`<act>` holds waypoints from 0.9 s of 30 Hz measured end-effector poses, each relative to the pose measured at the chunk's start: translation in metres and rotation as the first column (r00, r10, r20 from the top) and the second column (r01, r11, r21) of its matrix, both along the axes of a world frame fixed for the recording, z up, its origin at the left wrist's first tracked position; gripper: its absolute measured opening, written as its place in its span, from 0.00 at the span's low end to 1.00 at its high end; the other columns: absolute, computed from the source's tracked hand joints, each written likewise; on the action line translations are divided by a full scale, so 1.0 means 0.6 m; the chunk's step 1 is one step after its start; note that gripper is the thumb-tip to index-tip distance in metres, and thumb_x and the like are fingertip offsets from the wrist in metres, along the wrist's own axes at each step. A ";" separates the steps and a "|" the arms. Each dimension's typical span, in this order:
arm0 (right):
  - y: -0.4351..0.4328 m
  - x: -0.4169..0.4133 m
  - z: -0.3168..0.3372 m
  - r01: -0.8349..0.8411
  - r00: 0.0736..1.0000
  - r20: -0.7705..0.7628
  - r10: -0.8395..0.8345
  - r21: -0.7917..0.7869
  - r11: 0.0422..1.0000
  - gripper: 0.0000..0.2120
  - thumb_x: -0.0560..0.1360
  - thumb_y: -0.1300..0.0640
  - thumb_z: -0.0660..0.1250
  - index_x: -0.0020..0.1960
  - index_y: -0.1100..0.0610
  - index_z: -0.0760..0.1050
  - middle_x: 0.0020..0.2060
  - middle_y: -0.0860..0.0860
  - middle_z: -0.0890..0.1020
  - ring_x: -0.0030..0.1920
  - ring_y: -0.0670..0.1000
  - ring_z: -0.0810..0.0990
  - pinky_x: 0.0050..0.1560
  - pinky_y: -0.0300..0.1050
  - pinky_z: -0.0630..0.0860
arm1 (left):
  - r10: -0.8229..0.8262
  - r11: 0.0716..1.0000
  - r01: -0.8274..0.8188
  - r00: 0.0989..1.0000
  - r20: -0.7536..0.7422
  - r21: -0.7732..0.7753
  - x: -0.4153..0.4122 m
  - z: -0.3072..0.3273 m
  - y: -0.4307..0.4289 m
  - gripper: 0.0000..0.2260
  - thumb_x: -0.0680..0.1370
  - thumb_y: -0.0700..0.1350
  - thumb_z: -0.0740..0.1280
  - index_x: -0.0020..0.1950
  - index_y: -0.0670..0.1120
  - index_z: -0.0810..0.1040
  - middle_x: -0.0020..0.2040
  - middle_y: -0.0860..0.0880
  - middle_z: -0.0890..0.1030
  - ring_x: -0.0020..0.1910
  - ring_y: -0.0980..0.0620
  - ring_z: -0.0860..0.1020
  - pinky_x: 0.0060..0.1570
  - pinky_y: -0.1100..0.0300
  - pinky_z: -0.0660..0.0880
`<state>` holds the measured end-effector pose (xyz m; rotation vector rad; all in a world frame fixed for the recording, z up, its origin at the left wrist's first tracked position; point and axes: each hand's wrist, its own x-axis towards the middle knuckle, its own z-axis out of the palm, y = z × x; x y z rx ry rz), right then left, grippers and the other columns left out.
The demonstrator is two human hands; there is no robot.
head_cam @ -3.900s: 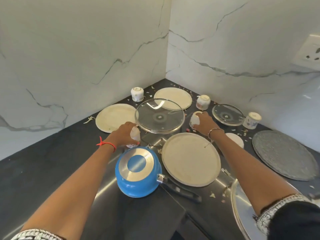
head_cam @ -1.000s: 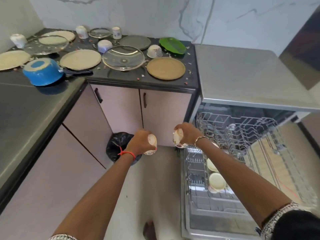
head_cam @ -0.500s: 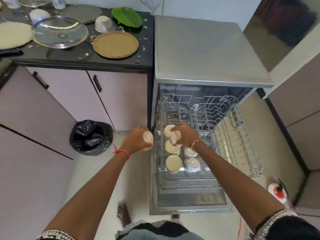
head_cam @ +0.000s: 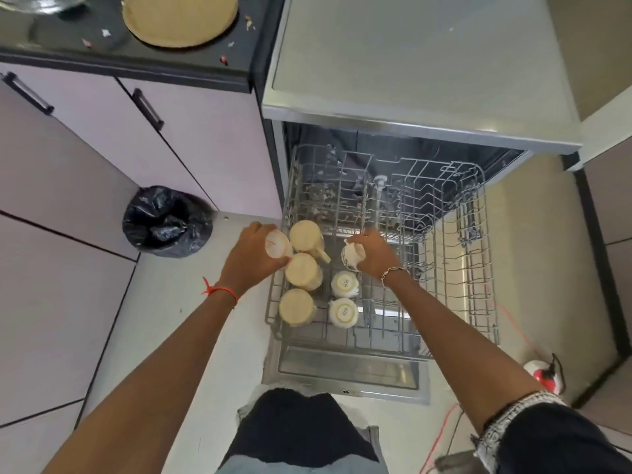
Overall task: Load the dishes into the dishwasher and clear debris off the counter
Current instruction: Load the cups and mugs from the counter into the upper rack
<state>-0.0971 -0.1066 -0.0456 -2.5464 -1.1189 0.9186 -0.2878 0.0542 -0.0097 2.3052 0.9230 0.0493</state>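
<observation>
Left hand curled round a smooth white cup at the left edge of the wire rack; right hand grips a patterned cup over it. Five round cups sit inverted in its left rows.

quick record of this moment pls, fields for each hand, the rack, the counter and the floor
left hand: grips a cup at the rack's left edge
right hand: grips a patterned cup over the rack
rack: pulled out; three cream cups and two white cups upside down in its left part
counter: tan plate, scattered debris
floor: black bin bag by the cabinets
</observation>
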 end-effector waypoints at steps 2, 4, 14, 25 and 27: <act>0.007 0.015 -0.028 -0.053 0.998 0.014 0.053 -0.031 0.998 0.28 0.68 0.69 0.68 0.66 0.53 0.70 0.63 0.58 0.67 0.64 0.59 0.69 0.62 0.52 0.72 | 0.019 1.000 -0.019 1.000 -0.001 0.004 0.013 -0.010 0.004 0.29 0.67 0.47 0.76 0.65 0.41 0.71 0.59 0.42 0.72 0.61 0.43 0.70 0.57 0.52 0.68; 0.014 0.027 -0.055 -0.100 0.995 0.021 0.102 -0.063 0.993 0.29 0.69 0.71 0.67 0.67 0.52 0.69 0.66 0.57 0.65 0.66 0.60 0.67 0.63 0.51 0.71 | 0.032 0.999 -0.033 0.999 0.006 0.010 0.026 -0.021 0.012 0.29 0.67 0.47 0.76 0.64 0.41 0.72 0.58 0.41 0.72 0.60 0.42 0.70 0.57 0.51 0.69; 0.038 0.039 -0.149 -0.280 0.959 0.006 0.284 -0.147 0.949 0.30 0.70 0.74 0.61 0.69 0.52 0.68 0.66 0.57 0.66 0.66 0.61 0.65 0.59 0.57 0.73 | 0.081 0.997 -0.081 0.997 -0.007 0.019 0.043 -0.058 0.041 0.30 0.67 0.47 0.77 0.65 0.39 0.71 0.59 0.40 0.72 0.59 0.42 0.71 0.57 0.53 0.68; 0.043 0.030 -0.176 -0.259 0.962 0.034 0.270 -0.184 0.948 0.29 0.70 0.70 0.62 0.69 0.54 0.65 0.65 0.58 0.64 0.64 0.61 0.64 0.55 0.61 0.75 | 0.106 0.994 -0.105 0.994 -0.016 0.027 0.045 -0.072 0.043 0.30 0.67 0.47 0.76 0.66 0.40 0.70 0.60 0.41 0.72 0.60 0.43 0.70 0.55 0.57 0.67; 0.046 0.028 -0.181 -0.242 0.964 0.061 0.258 -0.189 0.952 0.30 0.71 0.71 0.62 0.70 0.54 0.63 0.64 0.59 0.65 0.64 0.62 0.65 0.54 0.60 0.75 | 0.112 0.993 -0.111 0.994 -0.010 0.032 0.046 -0.074 0.043 0.30 0.67 0.47 0.76 0.65 0.40 0.71 0.60 0.41 0.72 0.60 0.43 0.70 0.55 0.56 0.68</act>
